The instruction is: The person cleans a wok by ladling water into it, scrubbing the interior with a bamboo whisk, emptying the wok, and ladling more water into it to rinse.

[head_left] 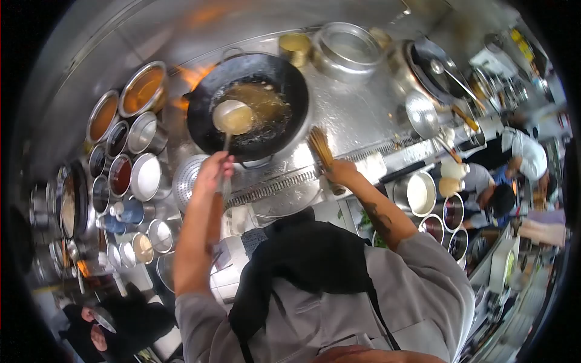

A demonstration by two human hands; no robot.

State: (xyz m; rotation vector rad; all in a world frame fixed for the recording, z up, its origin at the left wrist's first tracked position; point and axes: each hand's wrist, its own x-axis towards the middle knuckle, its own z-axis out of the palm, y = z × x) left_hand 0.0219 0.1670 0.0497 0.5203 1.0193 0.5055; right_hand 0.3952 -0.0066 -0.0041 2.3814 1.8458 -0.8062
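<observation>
My left hand (216, 170) is closed round the handle of a ladle (233, 117). The ladle's bowl, with cloudy liquid in it, is over a black wok (201, 115) that holds brownish liquid. My right hand (342, 173) grips a bamboo wok brush (320, 145), its bristles angled towards the steel stovetop to the right of the wok. Below the ladle handle, a perforated strainer (189, 175) lies near my left wrist.
Flames (195, 77) rise at the wok's left side. Metal bowls of orange liquid (145, 89) and several seasoning containers (147, 175) crowd the left. A large pot (349, 51), a skimmer (422, 115) and another wok (437, 69) occupy the right. Other people (525, 154) stand far right and lower left.
</observation>
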